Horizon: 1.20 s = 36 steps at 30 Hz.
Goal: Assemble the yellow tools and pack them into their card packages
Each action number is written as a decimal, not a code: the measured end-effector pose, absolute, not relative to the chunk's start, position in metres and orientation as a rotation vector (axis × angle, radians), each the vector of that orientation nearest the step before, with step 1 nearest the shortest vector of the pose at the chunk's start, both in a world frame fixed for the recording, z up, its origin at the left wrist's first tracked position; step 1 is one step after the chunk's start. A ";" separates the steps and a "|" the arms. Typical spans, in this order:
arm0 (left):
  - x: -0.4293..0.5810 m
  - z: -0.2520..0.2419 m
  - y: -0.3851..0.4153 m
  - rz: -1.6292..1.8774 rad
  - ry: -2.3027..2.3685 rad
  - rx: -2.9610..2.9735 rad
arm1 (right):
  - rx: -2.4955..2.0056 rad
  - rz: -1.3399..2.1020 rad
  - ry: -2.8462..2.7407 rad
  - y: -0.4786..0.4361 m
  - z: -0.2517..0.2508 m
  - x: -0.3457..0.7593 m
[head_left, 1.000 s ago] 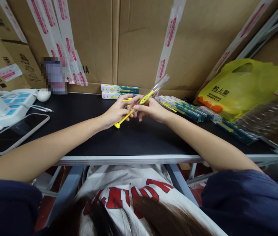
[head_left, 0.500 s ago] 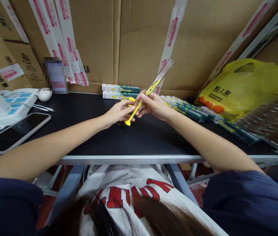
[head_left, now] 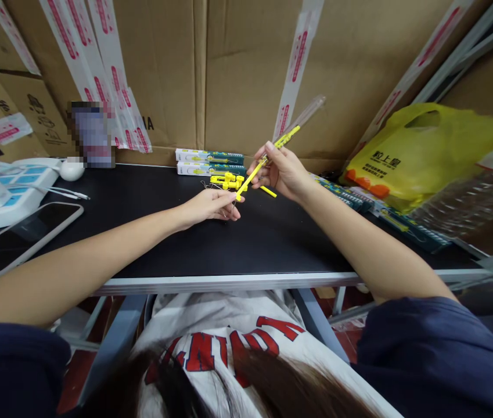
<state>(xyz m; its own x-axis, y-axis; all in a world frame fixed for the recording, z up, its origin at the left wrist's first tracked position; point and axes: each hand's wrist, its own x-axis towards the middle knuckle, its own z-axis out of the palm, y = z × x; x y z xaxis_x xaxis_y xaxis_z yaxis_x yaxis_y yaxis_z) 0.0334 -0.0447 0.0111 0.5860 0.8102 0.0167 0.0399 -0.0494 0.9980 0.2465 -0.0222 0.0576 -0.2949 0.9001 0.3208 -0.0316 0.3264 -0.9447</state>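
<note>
My right hand [head_left: 281, 168] is closed around the middle of a slim yellow plastic stick [head_left: 252, 175]. The stick is tilted, its upper part inside a clear plastic sleeve [head_left: 309, 110] that points up and to the right. At its lower end, my left hand [head_left: 213, 206] pinches the tip between thumb and finger. Thin wire shows at the left fingertips, though where it leads is hidden. Just beyond that hand lie several yellow plastic pieces [head_left: 227, 181] on the black table [head_left: 246, 249], with thin wire loops beside them. Another yellow rod end [head_left: 269, 191] shows under my right hand.
Two small printed boxes [head_left: 209, 162] are stacked behind the pieces. More such boxes [head_left: 407, 223] lie at right, by a yellow plastic bag [head_left: 429, 151] and clear plastic packaging [head_left: 459, 197]. A phone [head_left: 24, 238] and power strip [head_left: 11, 197] are at left. Cardboard [head_left: 246, 75] walls the back.
My right hand has moved slightly up and right with the stick. My left hand has moved a little lower and now pinches the stick's lower end. The yellow pieces behind are more exposed.
</note>
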 end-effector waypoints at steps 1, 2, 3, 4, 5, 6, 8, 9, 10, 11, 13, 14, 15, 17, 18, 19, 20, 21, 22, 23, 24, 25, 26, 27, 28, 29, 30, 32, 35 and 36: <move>0.034 0.011 -0.045 0.730 0.752 1.503 | -0.809 1.151 -1.576 -0.022 0.058 0.247; 0.034 0.010 -0.045 0.730 0.749 1.503 | -0.807 1.150 -1.574 -0.021 0.058 0.247; 0.034 0.010 -0.045 0.735 0.744 1.505 | -0.806 1.148 -1.571 -0.020 0.058 0.248; 0.034 0.009 -0.044 0.743 0.741 1.509 | -0.805 1.145 -1.569 -0.020 0.058 0.248; 0.034 0.009 -0.044 0.754 0.741 1.514 | -0.805 1.142 -1.567 -0.020 0.059 0.248; 0.034 0.008 -0.044 0.769 0.744 1.522 | -0.805 1.140 -1.565 -0.020 0.059 0.248; 0.035 0.008 -0.043 0.804 0.756 1.547 | -0.806 1.139 -1.566 -0.020 0.059 0.248; 0.035 0.008 -0.043 0.823 0.765 1.562 | -0.806 1.138 -1.567 -0.020 0.059 0.248; 0.035 0.009 -0.043 0.841 0.776 1.575 | -0.805 1.137 -1.568 -0.021 0.059 0.248; 0.035 0.009 -0.043 0.858 0.790 1.584 | -0.805 1.135 -1.568 -0.021 0.059 0.247; 0.036 0.010 -0.044 0.889 0.820 1.587 | -0.812 1.128 -1.565 -0.023 0.060 0.247; 0.037 0.011 -0.044 0.905 0.833 1.582 | -0.820 1.125 -1.562 -0.023 0.060 0.246; 0.037 0.012 -0.045 0.920 0.846 1.577 | -0.830 1.122 -1.558 -0.024 0.060 0.246; 0.038 0.013 -0.046 0.953 0.876 1.575 | -0.855 1.120 -1.548 -0.025 0.060 0.245; 0.038 0.013 -0.046 0.972 0.896 1.580 | -0.867 1.120 -1.541 -0.025 0.059 0.244; 0.038 0.013 -0.046 0.994 0.915 1.590 | -0.877 1.124 -1.534 -0.026 0.059 0.244; 0.037 0.014 -0.045 1.016 0.932 1.607 | -0.886 1.131 -1.527 -0.026 0.058 0.243; 0.037 0.013 -0.045 1.038 0.944 1.630 | -0.893 1.142 -1.519 -0.026 0.057 0.242; 0.037 0.013 -0.044 1.060 0.949 1.659 | -0.898 1.155 -1.512 -0.025 0.056 0.242; 0.036 0.013 -0.044 1.080 0.948 1.693 | -0.902 1.168 -1.506 -0.025 0.055 0.242; 0.035 0.012 -0.044 1.101 0.944 1.733 | -0.904 1.180 -1.501 -0.024 0.054 0.241; 0.034 0.011 -0.044 1.122 0.938 1.781 | -0.907 1.190 -1.498 -0.024 0.053 0.241; 0.034 0.011 -0.044 1.145 0.934 1.838 | -0.908 1.195 -1.494 -0.023 0.052 0.241; 0.033 0.010 -0.044 1.170 0.929 1.908 | -0.909 1.194 -1.490 -0.023 0.051 0.241; 0.032 0.010 -0.045 1.198 0.926 1.995 | -0.907 1.187 -1.484 -0.023 0.050 0.240; 0.032 0.011 -0.046 1.229 0.924 2.096 | -0.901 1.179 -1.476 -0.024 0.049 0.239; 0.031 0.011 -0.047 1.257 0.922 2.204 | -0.890 1.170 -1.468 -0.025 0.047 0.237; 0.029 0.012 -0.049 1.309 0.930 2.411 | -0.855 1.165 -1.455 -0.028 0.043 0.232; 0.026 0.012 -0.049 1.316 0.965 2.600 | -0.801 1.182 -1.464 -0.036 0.037 0.223; 0.026 0.012 -0.049 1.301 0.977 2.632 | -0.789 1.187 -1.472 -0.038 0.035 0.220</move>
